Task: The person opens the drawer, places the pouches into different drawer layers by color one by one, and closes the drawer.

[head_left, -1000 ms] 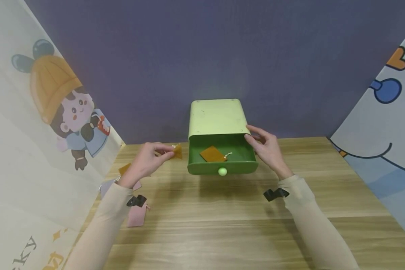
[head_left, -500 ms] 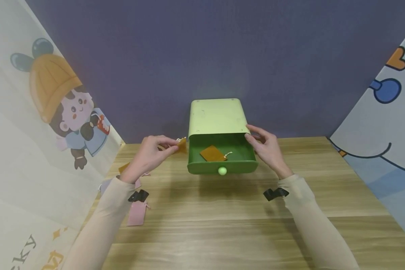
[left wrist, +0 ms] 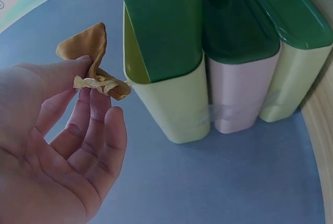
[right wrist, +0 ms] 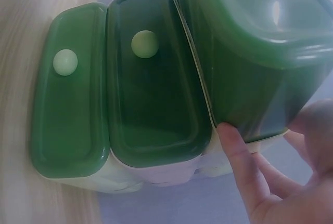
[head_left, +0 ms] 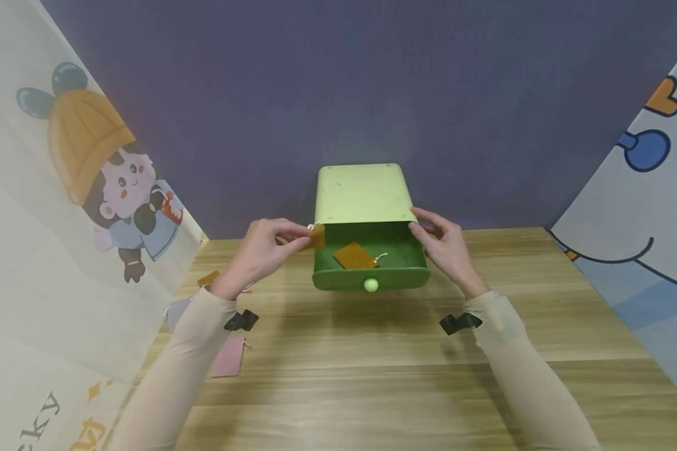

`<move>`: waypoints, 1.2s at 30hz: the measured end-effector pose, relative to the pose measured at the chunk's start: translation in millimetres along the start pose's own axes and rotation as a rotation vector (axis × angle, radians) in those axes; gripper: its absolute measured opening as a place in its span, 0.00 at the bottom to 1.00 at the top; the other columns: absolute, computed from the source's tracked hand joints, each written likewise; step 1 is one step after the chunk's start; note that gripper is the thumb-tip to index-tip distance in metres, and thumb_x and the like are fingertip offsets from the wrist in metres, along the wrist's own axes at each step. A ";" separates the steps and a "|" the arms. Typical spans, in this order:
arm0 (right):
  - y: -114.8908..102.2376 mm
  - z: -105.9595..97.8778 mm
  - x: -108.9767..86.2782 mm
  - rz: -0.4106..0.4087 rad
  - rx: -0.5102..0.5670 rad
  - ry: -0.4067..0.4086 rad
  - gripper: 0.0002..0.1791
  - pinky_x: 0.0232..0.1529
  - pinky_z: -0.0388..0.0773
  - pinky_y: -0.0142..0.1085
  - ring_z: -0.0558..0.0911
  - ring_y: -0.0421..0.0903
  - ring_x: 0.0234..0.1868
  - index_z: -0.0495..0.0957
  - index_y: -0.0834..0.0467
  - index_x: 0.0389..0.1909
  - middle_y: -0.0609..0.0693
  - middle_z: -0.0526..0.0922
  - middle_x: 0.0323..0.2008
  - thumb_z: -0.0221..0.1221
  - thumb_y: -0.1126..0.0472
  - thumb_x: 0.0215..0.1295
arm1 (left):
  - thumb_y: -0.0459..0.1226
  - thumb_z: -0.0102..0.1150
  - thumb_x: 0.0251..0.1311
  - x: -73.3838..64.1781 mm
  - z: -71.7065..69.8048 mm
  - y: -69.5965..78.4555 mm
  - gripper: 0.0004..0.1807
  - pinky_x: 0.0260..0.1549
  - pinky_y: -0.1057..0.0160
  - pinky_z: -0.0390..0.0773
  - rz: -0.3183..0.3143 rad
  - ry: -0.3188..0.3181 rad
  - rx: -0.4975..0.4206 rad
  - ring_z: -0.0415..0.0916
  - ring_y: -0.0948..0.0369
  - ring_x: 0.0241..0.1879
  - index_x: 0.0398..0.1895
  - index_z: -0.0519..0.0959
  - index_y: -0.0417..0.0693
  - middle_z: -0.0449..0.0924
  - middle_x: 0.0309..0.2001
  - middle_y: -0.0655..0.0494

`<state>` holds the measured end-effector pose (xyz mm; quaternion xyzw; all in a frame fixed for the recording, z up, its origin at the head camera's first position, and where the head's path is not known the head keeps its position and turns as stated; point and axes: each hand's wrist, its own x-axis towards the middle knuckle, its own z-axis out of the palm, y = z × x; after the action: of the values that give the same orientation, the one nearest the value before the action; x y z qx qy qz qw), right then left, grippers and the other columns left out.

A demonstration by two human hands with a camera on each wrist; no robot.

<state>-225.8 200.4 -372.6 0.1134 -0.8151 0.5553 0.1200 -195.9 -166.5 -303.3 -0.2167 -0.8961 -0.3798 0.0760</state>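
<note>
My left hand point(head_left: 273, 247) pinches an orange-brown drawstring pouch point(head_left: 316, 237) between thumb and fingers, over the left edge of the pulled-out green drawer point(head_left: 324, 282). The left wrist view shows the pouch point(left wrist: 86, 44) bunched at its pale cord, with the other fingers loosely bent below. Another orange-brown pouch point(head_left: 354, 256) lies flat inside the drawer. My right hand point(head_left: 442, 244) rests its thumb and a finger against the front right corner of the pale green drawer cabinet point(head_left: 363, 194). In the right wrist view, a fingertip touches the casing's edge beside the drawer point(right wrist: 260, 99).
Beneath the top drawer, two more green drawer fronts with round knobs point(right wrist: 144, 44) are shut. Several small pouches lie on the wooden table at left, among them a pink pouch point(head_left: 229, 356), a grey pouch point(head_left: 177, 312) and an orange-brown pouch point(head_left: 207, 279). A dark blue wall point(head_left: 259, 125) stands behind.
My left hand has carried the pinched pouch rightward and slightly up, from beside the cabinet to the drawer's left edge. My right hand has stayed at the cabinet's corner.
</note>
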 end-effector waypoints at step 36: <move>-0.8 0.6 0.3 0.006 -0.007 0.000 0.27 0.29 0.78 0.27 0.82 0.28 0.53 0.77 0.52 0.73 0.57 0.80 0.71 0.62 0.50 0.79 | 0.40 0.71 0.69 35.9 43.4 34.1 0.10 0.39 0.62 0.82 0.057 -0.141 -0.009 0.88 0.63 0.37 0.51 0.92 0.53 0.93 0.45 0.57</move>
<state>-225.8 199.5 -372.1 0.1103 -0.8175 0.5527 0.1188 -211.6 -102.6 -300.8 -0.2687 -0.8910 -0.3653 0.0227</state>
